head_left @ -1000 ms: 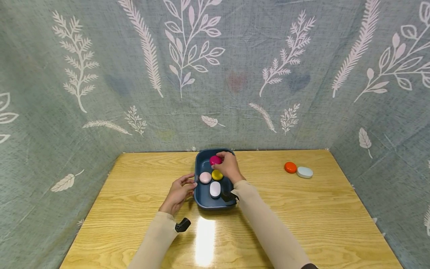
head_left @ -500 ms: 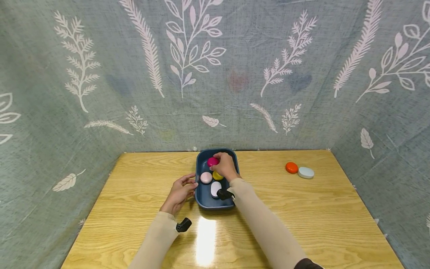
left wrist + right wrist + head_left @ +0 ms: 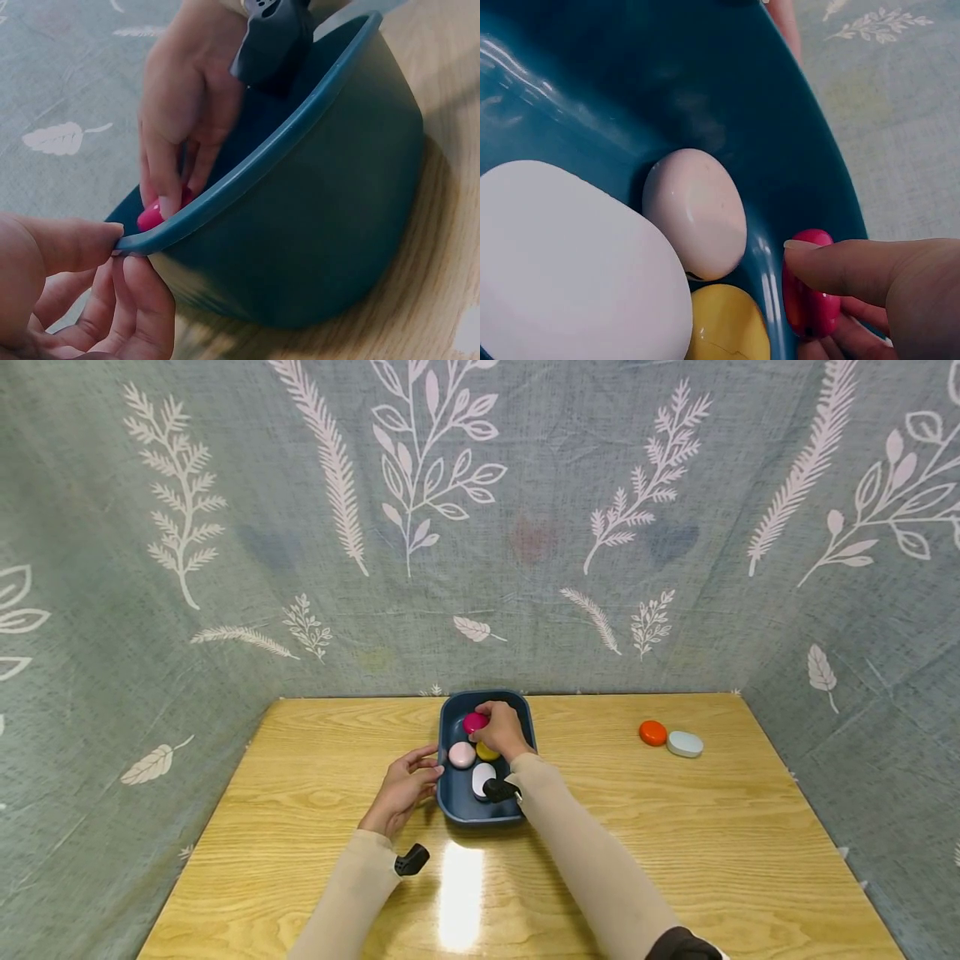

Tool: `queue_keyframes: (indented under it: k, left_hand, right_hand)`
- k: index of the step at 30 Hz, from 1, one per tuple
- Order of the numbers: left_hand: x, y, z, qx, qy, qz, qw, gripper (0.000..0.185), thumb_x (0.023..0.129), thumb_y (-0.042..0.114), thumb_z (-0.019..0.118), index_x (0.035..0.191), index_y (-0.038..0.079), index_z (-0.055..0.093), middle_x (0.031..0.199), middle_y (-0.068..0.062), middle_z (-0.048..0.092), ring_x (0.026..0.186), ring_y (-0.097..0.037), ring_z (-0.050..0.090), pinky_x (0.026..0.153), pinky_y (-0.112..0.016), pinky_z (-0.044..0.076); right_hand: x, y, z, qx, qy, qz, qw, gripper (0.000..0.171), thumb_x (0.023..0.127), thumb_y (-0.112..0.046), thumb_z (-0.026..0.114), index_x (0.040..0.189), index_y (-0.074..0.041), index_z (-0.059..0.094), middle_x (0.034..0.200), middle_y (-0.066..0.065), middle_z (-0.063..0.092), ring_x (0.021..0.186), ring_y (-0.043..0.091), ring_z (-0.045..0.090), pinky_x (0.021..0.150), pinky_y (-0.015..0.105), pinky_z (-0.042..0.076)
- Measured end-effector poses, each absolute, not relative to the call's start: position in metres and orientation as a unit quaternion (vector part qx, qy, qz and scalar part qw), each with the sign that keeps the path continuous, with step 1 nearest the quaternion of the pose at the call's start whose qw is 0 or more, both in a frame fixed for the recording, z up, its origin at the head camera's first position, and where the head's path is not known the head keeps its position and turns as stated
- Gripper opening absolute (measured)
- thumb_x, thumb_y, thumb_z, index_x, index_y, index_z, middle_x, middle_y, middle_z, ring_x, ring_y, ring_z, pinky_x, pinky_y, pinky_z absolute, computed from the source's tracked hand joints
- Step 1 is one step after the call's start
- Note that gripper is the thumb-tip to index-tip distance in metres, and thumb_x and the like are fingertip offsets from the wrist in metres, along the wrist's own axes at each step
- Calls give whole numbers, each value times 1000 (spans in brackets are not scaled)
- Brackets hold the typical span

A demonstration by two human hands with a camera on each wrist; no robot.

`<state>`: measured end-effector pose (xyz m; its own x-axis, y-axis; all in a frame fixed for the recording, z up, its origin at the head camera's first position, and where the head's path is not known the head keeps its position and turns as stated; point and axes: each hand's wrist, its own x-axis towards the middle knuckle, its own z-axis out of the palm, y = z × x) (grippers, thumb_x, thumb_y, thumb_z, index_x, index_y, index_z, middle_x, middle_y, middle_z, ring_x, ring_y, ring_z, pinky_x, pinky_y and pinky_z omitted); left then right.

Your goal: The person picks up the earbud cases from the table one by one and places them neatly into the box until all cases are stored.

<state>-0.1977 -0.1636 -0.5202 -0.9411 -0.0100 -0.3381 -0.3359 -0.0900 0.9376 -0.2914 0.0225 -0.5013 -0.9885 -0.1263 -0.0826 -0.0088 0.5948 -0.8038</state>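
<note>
A dark blue plastic bin (image 3: 467,812) stands on the table at the back. My left hand (image 3: 401,789) pinches its left rim between thumb and fingers, as the left wrist view shows. Inside the bin, my right hand (image 3: 504,731) holds a magenta rounded, glossy disc (image 3: 821,307) on edge by thumb and fingers, close to the far wall. Beside it lie a pale pink rounded disc (image 3: 694,214) and a yellow one (image 3: 727,330). An oval white piece (image 3: 483,775), nearer the front, is partly covered by the black wrist camera in the head view.
To the right on the wooden table (image 3: 315,768) lie an orange-red round disc (image 3: 653,732) and a pale blue-white oval piece (image 3: 686,744), side by side. A grey-green leaf-patterned cloth (image 3: 525,635) hangs behind the table and along both sides.
Over the past second my right hand has shifted slightly left within the bin, carrying the magenta disc. My left hand keeps its place at the rim.
</note>
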Motion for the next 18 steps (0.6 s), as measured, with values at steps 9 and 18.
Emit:
queue_keyframes:
  k: [9,18]
  left_hand:
    - [-198,-163,-520,-131,664,727,113,49,102,-3,65,150,0,55,113,-10,57,83,-13,63,67,-23,54]
    - [-197,-164,-522,-130,661,730,111,49,101,-3,65,150,-1,55,113,-11,57,83,-13,62,67,-22,54]
  right_hand:
    - [-295,19,-504,-43,890,-449,70,50,84,4,86,132,3,70,133,20,69,120,35,65,105,43,55]
    - [-296,15,-508,-48,890,-448,73,50,84,5,86,132,3,70,133,20,69,122,35,65,106,44,54]
